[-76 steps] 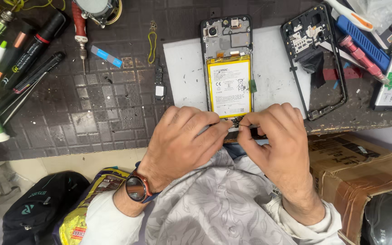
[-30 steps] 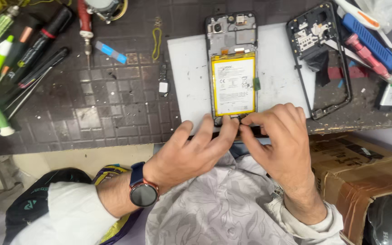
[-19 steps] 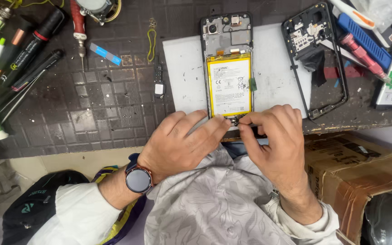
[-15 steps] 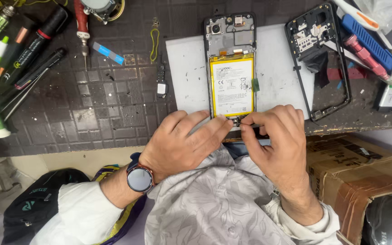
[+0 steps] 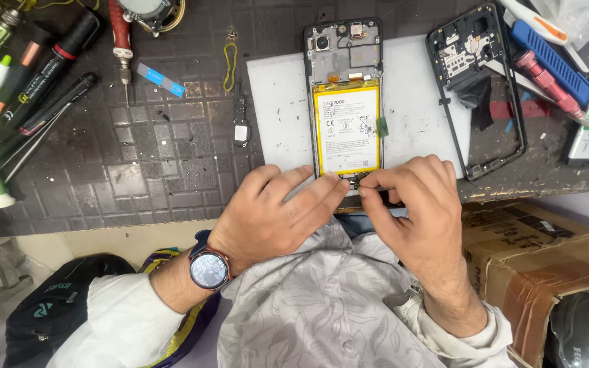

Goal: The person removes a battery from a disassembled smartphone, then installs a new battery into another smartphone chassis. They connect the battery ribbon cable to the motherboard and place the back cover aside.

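Your left hand (image 5: pixel 277 218) has slid back beside your right hand (image 5: pixel 414 204), both still pinching at the bottom of the open phone (image 5: pixel 345 102) in the middle top

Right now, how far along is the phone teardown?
Done: back frame is off, lying right of the opened phone; battery exposed, in place. In hand: left hand and right hand pinch at the phone's bottom edge, just below the battery. Left: battery and upper board remain in the phone.
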